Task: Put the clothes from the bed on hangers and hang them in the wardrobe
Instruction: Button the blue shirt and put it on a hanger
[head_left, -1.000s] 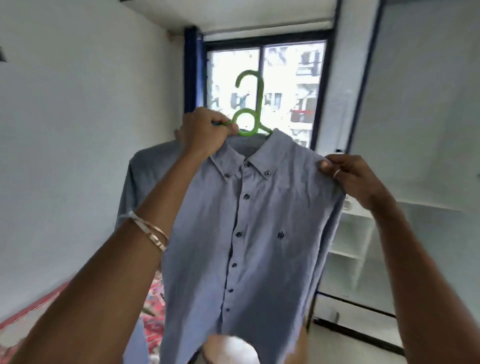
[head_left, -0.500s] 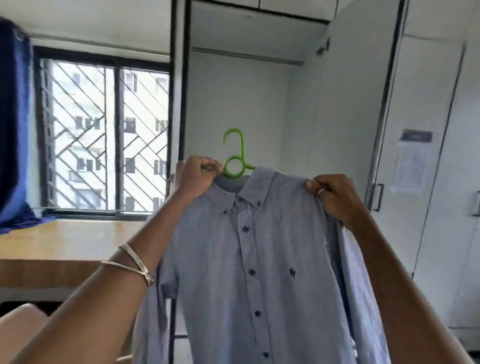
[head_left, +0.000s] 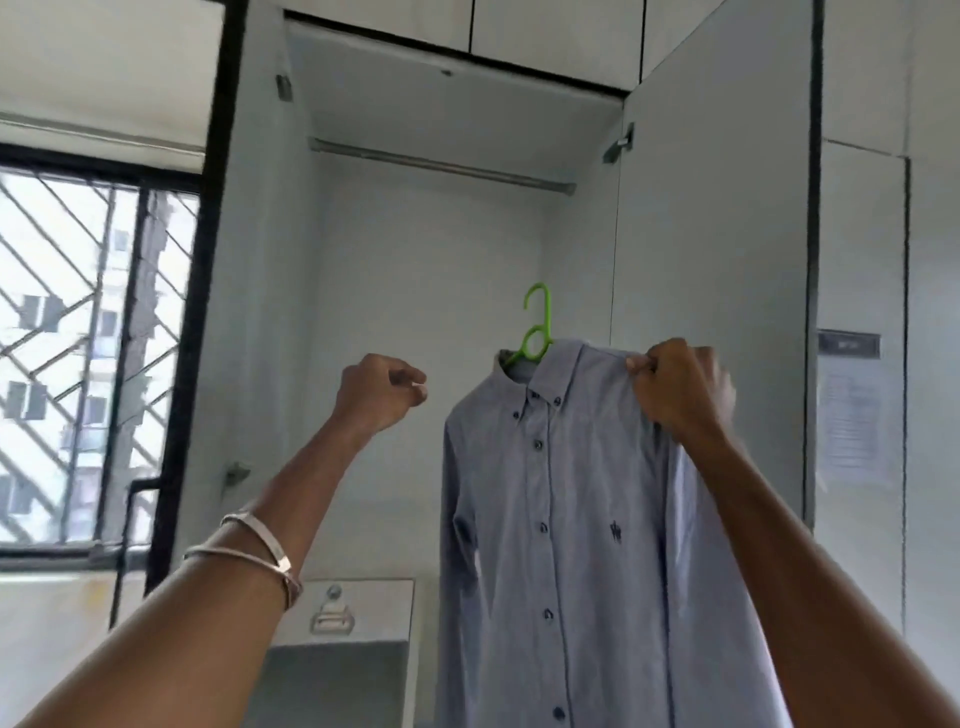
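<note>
Green hanger (head_left: 536, 332) wears the shirt (head_left: 561, 519) — right hand (head_left: 675, 384) pinches its shoulder, left hand (head_left: 376, 392) curled empty; next, hook onto the rail (head_left: 441, 163)

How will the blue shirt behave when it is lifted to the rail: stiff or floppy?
Probably floppy: the blue shirt drapes in soft folds below the green hanger. Gripped only at one shoulder by the right hand, it may swing or tilt. It looks light.

The shirt (head_left: 561, 519) is soft matt woven cloth; its hanger (head_left: 537, 332) glossy smooth plastic. The wardrobe (head_left: 711, 260) panels look smooth and matt, the rail (head_left: 441, 163) dull metal.
</note>
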